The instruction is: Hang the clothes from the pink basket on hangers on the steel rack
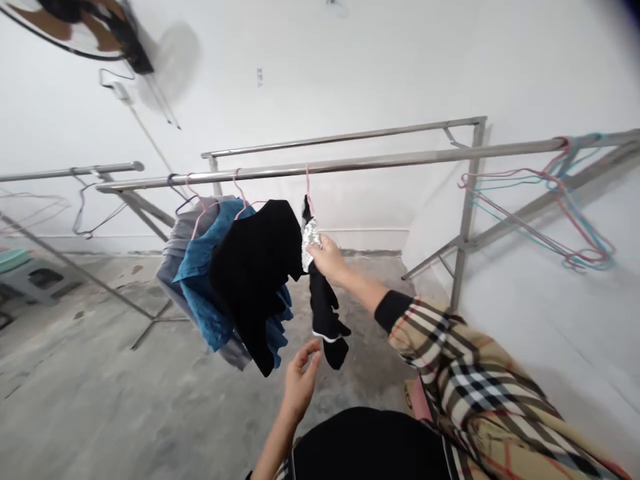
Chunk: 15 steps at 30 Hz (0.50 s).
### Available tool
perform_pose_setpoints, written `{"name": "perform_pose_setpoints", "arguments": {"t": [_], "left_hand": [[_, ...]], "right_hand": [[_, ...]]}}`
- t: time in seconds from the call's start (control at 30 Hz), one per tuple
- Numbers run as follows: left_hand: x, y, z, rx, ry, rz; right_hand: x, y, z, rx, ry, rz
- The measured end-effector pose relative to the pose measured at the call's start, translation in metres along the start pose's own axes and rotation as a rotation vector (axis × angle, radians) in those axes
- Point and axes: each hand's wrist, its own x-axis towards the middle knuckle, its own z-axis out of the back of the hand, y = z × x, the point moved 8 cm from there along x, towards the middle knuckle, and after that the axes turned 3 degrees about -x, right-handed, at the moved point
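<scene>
My right hand (328, 260) is closed on the silver, sparkly upper part of a black garment (323, 303), which hangs edge-on from a pink hanger on the rail. Just below and left of its white-edged hem, my left hand (301, 379) is raised with loosely curved fingers and nothing visible in it. To the left on the same rail hang a black top (257, 257), a blue shirt (203, 263) and a grey shirt (183, 233), partly overlapping one another. The far side of the garment I hold is hidden.
The metal clothes rail (375, 161) runs across in front of me. Pink and teal hangers (570, 193) hang at its right end. A wall fan (95, 30) is at upper left, a grey stool (43, 277) at far left.
</scene>
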Motion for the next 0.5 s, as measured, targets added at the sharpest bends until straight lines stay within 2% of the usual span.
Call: {"name": "perform_pose_setpoints", "arguments": {"t": [0.1,0.17,0.3,0.4,0.5], "left_hand": [[0.003,0.014,-0.002,0.022,0.034,0.025],[0.006,0.02,-0.008,0.042,0.068,0.036],[0.012,0.023,-0.037,0.063,0.182,0.057],[0.011,0.023,-0.066,0.081,0.295,0.078],[0.006,0.028,-0.093,0.119,0.401,0.12]], "right_hand": [[0.003,-0.029,-0.007,-0.058,-0.079,-0.042],[0.007,-0.038,-0.008,-0.099,-0.078,-0.054],[0.011,-0.044,0.001,-0.169,-0.025,-0.038],[-0.008,-0.045,0.023,-0.228,-0.019,0.044],[-0.056,-0.068,0.062,-0.303,-0.049,0.074]]}}
